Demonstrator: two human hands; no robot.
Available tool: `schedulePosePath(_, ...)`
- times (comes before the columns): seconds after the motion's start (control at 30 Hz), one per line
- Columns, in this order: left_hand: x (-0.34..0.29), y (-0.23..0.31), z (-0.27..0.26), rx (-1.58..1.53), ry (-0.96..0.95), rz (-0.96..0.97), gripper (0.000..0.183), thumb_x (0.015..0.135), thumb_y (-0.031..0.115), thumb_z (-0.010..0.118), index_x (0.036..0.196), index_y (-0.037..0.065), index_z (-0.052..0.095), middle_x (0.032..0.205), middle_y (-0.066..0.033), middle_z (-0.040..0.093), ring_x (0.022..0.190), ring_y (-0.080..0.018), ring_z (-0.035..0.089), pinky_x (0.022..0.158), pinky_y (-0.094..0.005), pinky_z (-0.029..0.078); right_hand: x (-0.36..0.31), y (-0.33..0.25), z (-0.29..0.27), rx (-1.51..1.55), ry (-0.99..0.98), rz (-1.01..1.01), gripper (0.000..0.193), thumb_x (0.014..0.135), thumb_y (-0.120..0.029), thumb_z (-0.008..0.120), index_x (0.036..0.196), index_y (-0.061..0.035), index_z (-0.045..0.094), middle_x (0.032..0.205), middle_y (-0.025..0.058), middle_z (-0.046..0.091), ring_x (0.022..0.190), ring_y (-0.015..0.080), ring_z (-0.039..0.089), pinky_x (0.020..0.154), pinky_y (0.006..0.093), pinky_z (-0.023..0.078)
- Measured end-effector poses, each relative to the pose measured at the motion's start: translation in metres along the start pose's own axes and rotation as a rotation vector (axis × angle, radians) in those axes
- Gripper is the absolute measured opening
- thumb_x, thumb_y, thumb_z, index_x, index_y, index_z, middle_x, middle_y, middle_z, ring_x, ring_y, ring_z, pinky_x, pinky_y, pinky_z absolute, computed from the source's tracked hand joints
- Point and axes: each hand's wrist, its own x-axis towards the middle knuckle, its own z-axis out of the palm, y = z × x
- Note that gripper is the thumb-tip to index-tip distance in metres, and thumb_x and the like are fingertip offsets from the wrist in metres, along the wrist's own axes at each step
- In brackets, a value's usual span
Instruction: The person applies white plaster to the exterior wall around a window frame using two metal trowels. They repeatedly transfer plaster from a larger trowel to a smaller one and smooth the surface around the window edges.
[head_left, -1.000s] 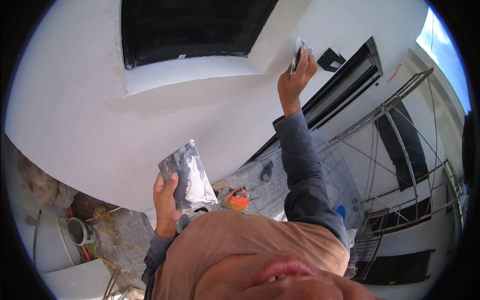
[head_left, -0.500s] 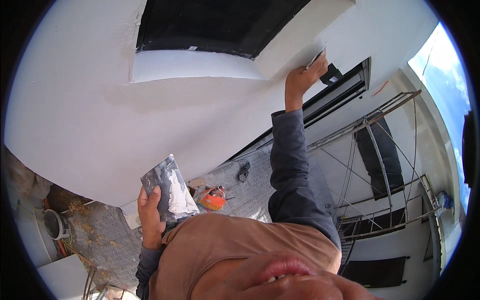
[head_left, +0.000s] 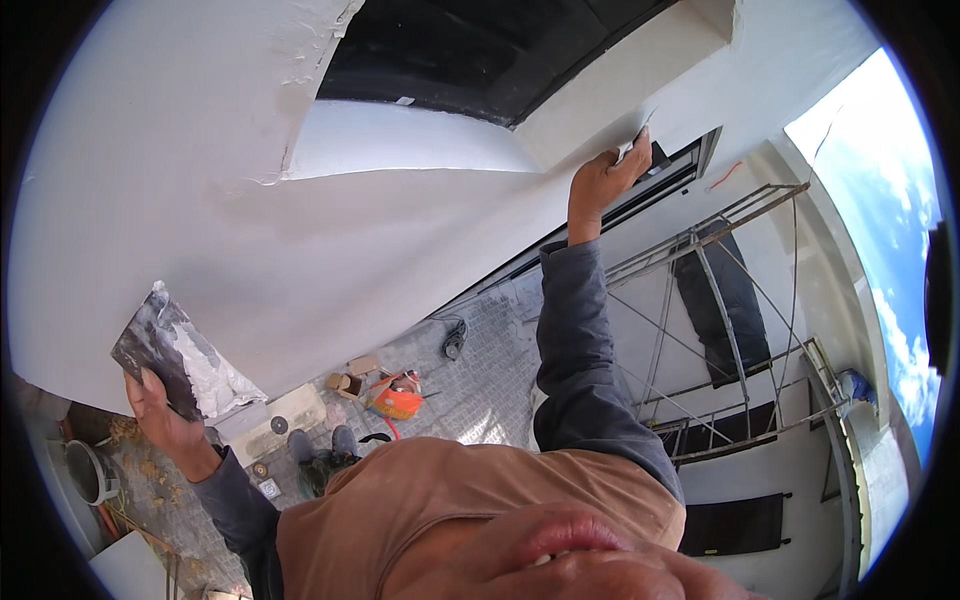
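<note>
Left hand (head_left: 165, 425): grey plate (head_left: 153, 350), gripped lower-left edge | white paste (head_left: 210, 376): plate's right edge | right hand (head_left: 602, 184): thin blade (head_left: 646, 124)

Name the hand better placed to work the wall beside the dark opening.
Probably the right hand: it is up by that wall, holding a thin tool. The left hand is lower and farther away, holding a plate with white paste.

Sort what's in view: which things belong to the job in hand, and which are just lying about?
In use:
dark plate with white paste, left hand
thin blade, right hand
white wall

Apparently lying about:
orange bag
bucket
brown boxes
</note>
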Motion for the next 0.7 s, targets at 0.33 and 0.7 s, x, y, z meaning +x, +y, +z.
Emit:
schedulePosePath(0.33,0.022,-0.029,-0.019,0.117,0.123,0.084,0.058,0.1,0.027,0.059,0.146,-0.007,0.046,0.138,-0.0195,0.057,0.122,-0.0294,0.059,0.103,-0.0432,0.05,-0.033,0.028,-0.018,0.005,-0.053,-0.185,0.043,0.086,0.014,0.06,0.126,0.0001,0.067,0.124,0.0161,0.068,0.118,0.0349,0.063,0.104,0.0424,0.047)
schedulePosePath(0.7,0.033,-0.026,-0.027,0.298,0.131,0.197,0.053,0.106,0.027,0.054,0.145,-0.008,0.047,0.141,-0.0208,0.055,0.125,-0.03,0.057,0.106,-0.0436,0.048,0.124,0.092,-0.014,-0.072,0.14,-0.268,0.052,0.085,0.013,0.063,0.133,-0.0059,0.066,0.127,0.0152,0.066,0.118,0.0352,0.06,0.102,0.044,0.05)
